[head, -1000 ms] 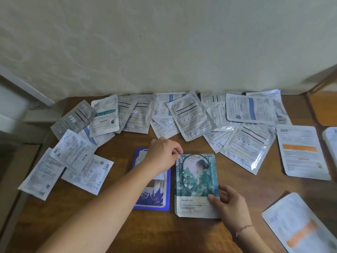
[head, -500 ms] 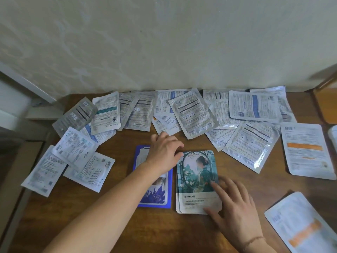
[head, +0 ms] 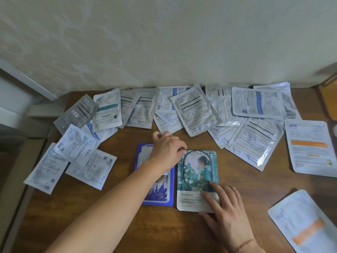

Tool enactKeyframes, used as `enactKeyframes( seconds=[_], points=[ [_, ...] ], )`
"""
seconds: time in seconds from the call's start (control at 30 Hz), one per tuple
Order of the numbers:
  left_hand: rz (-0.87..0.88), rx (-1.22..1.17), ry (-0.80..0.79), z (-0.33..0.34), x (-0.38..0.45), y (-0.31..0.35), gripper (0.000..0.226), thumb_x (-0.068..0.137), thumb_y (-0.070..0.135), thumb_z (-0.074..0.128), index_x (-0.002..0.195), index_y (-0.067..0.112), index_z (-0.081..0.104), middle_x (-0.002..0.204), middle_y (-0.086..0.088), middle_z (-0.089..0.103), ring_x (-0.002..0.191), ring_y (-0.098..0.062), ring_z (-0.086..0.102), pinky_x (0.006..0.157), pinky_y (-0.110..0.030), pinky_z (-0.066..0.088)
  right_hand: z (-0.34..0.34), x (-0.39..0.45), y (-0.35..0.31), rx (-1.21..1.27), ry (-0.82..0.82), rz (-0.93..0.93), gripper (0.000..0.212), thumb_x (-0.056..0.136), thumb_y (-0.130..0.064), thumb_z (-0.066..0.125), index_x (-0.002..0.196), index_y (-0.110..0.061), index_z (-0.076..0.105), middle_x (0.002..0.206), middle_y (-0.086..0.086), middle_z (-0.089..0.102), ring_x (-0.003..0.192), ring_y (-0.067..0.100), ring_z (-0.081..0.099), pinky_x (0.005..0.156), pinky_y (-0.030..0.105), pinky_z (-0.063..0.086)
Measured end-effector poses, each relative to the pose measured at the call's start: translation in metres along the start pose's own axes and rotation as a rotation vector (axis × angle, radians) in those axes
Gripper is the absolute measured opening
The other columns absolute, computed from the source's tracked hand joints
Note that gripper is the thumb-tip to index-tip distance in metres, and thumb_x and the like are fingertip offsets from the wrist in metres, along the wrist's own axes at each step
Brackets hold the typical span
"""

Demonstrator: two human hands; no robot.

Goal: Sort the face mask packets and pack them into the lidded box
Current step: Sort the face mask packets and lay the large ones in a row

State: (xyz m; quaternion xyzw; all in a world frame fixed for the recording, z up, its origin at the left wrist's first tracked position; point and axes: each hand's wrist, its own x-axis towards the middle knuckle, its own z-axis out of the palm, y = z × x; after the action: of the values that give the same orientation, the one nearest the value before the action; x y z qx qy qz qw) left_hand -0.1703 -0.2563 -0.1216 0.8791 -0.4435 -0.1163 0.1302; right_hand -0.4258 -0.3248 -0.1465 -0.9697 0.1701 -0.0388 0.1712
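A teal face mask packet (head: 197, 172), printed with a figure in a garden, lies face up on the wooden table (head: 244, 183). Just left of it lies a blue packet (head: 158, 196), also face up. My left hand (head: 167, 152) reaches over the top of the blue packet, and its bent fingertips touch the teal packet's top left corner, thumb spread away. With straight fingers, my right hand (head: 226, 210) presses flat on the teal packet's lower right part. No lidded box is in view.
Several silver-white packets (head: 195, 110) lie face down, overlapping, in a row along the wall. More lie in a cluster at the left (head: 78, 145). Two orange-striped packets lie at the right (head: 310, 148) and the front right (head: 306, 223). The table's left edge (head: 27, 198) drops off.
My right hand has stopped holding the teal packet's lower edge and now lies flat on it. The left hand stays at the top corner. The view shifted slightly downward.
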Motion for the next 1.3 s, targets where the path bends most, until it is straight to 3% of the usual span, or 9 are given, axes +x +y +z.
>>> enactKeyframes(
  seconds=[0.17, 0.33, 0.43, 0.53, 0.7, 0.83, 0.97, 1.13, 1.3],
  points=[
    [0.036, -0.019, 0.036, -0.003, -0.001, -0.002, 0.016, 0.090, 0.042, 0.064, 0.096, 0.032, 0.074, 0.102, 0.014, 0.067, 0.106, -0.014, 0.049, 0.096, -0.042, 0.022, 0.000, -0.003, 0.002, -0.022, 0.015, -0.007, 0.052, 0.083, -0.061, 0.051, 0.115, -0.023, 0.066, 0.129, 0.011, 0.061, 0.111, 0.038, 0.058, 0.096, 0.059, 0.040],
    [-0.081, 0.070, 0.381, -0.042, 0.000, -0.070, 0.024, 0.080, 0.031, 0.076, 0.101, 0.019, 0.073, 0.102, 0.003, 0.068, 0.098, -0.023, 0.060, 0.083, -0.038, 0.045, -0.016, 0.025, -0.011, 0.115, 0.190, -0.011, 0.050, 0.087, -0.066, 0.040, 0.110, -0.027, 0.061, 0.116, 0.014, 0.068, 0.104, 0.037, 0.057, 0.105, 0.036, 0.031],
    [-0.360, 0.163, 0.303, -0.064, -0.012, -0.131, 0.045, 0.080, 0.037, 0.076, 0.119, 0.016, 0.066, 0.123, -0.001, 0.062, 0.115, -0.026, 0.054, 0.095, -0.041, 0.043, -0.024, 0.054, -0.029, 0.204, 0.236, 0.015, 0.046, 0.089, -0.065, 0.037, 0.108, -0.029, 0.058, 0.112, 0.014, 0.068, 0.104, 0.034, 0.056, 0.109, 0.021, 0.022],
    [-0.416, 0.239, 0.192, -0.069, -0.020, -0.169, 0.061, 0.085, 0.043, 0.071, 0.137, 0.017, 0.053, 0.144, -0.003, 0.048, 0.130, -0.026, 0.043, 0.106, -0.041, 0.035, -0.020, 0.076, -0.049, 0.246, 0.270, -0.034, 0.052, 0.091, -0.060, 0.038, 0.099, -0.023, 0.074, 0.110, 0.013, 0.068, 0.107, 0.030, 0.053, 0.109, 0.021, 0.025],
    [-0.278, 0.210, 0.228, -0.067, -0.016, -0.200, 0.044, 0.086, 0.036, 0.072, 0.125, 0.017, 0.066, 0.131, -0.004, 0.063, 0.122, -0.025, 0.057, 0.102, -0.041, 0.044, -0.012, 0.100, -0.077, 0.267, 0.305, -0.118, 0.050, 0.094, -0.057, 0.037, 0.095, -0.022, 0.073, 0.107, 0.009, 0.069, 0.103, 0.027, 0.054, 0.108, 0.022, 0.027],
    [-0.116, 0.146, 0.418, -0.066, -0.021, -0.198, 0.017, 0.080, 0.014, 0.078, 0.097, 0.013, 0.078, 0.103, -0.003, 0.075, 0.096, -0.023, 0.071, 0.087, -0.039, 0.054, -0.007, 0.115, -0.092, 0.318, 0.302, -0.160, 0.033, 0.090, -0.055, 0.047, 0.107, -0.029, 0.060, 0.112, 0.003, 0.066, 0.105, 0.025, 0.054, 0.108, 0.019, 0.027],
    [0.100, 0.059, 0.588, -0.068, -0.043, -0.199, 0.017, 0.089, 0.014, 0.064, 0.099, 0.011, 0.077, 0.105, -0.003, 0.075, 0.100, -0.020, 0.069, 0.090, -0.037, 0.053, -0.027, 0.155, -0.106, 0.431, 0.263, -0.249, 0.039, 0.080, -0.041, 0.061, 0.113, -0.022, 0.066, 0.121, -0.003, 0.063, 0.114, 0.016, 0.054, 0.106, 0.020, 0.033],
    [0.270, 0.036, 0.729, -0.073, -0.087, -0.180, 0.014, 0.092, 0.009, 0.067, 0.101, 0.006, 0.077, 0.105, -0.004, 0.075, 0.104, -0.019, 0.068, 0.091, -0.037, 0.053, -0.014, 0.241, -0.132, 0.202, 0.070, -0.482, 0.074, 0.076, -0.025, 0.077, 0.141, -0.023, 0.042, 0.142, -0.004, 0.050, 0.136, 0.025, 0.041, 0.108, 0.043, 0.040],
    [0.226, -0.033, 0.680, -0.066, -0.099, -0.167, 0.018, 0.093, 0.014, 0.068, 0.108, 0.009, 0.075, 0.108, -0.003, 0.074, 0.109, -0.017, 0.067, 0.087, -0.038, 0.054, 0.029, 0.282, -0.142, 0.049, 0.047, -0.545, 0.051, 0.069, -0.012, 0.083, 0.116, -0.024, 0.068, 0.124, -0.001, 0.067, 0.123, 0.031, 0.057, 0.100, 0.055, 0.042]
  ],
)
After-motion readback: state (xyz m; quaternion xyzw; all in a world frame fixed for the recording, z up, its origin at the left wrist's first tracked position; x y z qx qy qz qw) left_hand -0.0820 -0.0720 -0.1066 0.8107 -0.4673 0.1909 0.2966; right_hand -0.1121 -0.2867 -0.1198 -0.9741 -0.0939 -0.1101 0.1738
